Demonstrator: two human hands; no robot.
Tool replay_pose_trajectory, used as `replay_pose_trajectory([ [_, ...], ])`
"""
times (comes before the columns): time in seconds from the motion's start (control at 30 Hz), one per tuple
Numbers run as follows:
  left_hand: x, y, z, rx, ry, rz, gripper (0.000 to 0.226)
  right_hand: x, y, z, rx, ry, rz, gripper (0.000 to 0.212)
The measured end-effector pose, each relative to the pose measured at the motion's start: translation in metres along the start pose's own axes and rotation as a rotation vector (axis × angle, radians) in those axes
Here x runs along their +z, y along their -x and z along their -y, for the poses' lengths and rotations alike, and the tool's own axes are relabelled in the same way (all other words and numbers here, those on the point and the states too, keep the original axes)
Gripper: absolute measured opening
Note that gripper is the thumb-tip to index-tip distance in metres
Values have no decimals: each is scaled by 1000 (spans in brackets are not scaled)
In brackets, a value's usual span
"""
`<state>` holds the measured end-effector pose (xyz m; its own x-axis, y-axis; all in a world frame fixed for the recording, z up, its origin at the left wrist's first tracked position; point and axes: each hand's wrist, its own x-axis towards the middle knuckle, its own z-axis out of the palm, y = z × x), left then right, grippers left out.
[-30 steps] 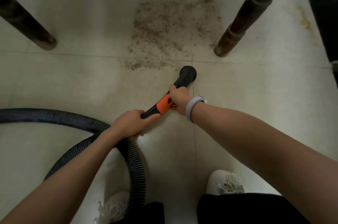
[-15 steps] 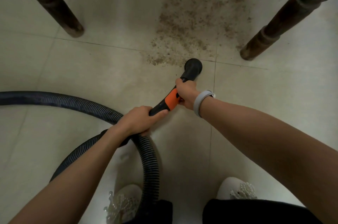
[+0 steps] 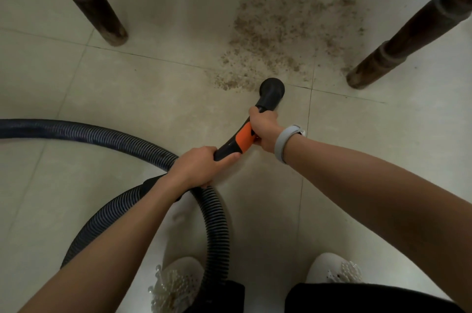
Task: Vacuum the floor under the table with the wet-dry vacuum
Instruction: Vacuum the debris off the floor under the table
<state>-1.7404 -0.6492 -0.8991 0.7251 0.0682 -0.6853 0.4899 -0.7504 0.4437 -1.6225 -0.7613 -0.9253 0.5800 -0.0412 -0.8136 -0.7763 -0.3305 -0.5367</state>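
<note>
Pale tiled floor (image 3: 127, 88) with dark grout lines, brown crumbly debris patch (image 3: 286, 39) far right, two dark wooden table legs (image 3: 92, 3) (image 3: 398, 39) flanking it, ribbed black hose (image 3: 107, 139) looped near left

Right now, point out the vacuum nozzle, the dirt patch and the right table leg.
vacuum nozzle (image 3: 272, 87): head view, round black head.
dirt patch (image 3: 283, 36): head view, middle of the crumbs.
right table leg (image 3: 398, 42): head view, lower shaft.

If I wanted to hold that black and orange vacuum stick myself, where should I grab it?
Probably the way the person does: take the vacuum wand from above and behind. The right hand wraps the narrow neck just behind the round nozzle to steer it. The left hand wraps the back end where the ribbed hose joins. The wand slants down toward the crumbs, so this grip pushes it forward.
</note>
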Motion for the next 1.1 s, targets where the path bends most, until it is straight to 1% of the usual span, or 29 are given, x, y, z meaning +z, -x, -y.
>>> replay_pose_trajectory([
  [0.07,-1,6,9,-15,18,-14,54,10,6,-3,-23,8,13,26],
  [0.17,-2,10,20,-37,67,-25,54,24,11,-2,-36,27,36,36],
  [0.3,-5,10,25,-44,107,-32,54,30,12,3,-17,2,51,24],
  [0.37,-8,8,21,-41,90,-25,54,29,10,6,-16,4,39,28],
  [0.47,-11,1,10,-19,21,-34,54,24,5,12,-21,22,0,44],
  [0.53,-11,-3,3,-10,0,-40,54,19,0,14,-30,24,-19,48],
  [0.67,-7,0,3,-14,-38,-54,53,18,-1,12,-14,32,-3,51],
  [0.77,-7,9,14,-38,-7,-56,54,28,4,6,-9,51,23,52],
  [0.93,-5,23,33,-76,22,-82,57,50,10,-3,-45,76,61,48],
  [1.1,-7,27,39,-87,10,-95,56,58,9,-3,-72,112,58,52],
])
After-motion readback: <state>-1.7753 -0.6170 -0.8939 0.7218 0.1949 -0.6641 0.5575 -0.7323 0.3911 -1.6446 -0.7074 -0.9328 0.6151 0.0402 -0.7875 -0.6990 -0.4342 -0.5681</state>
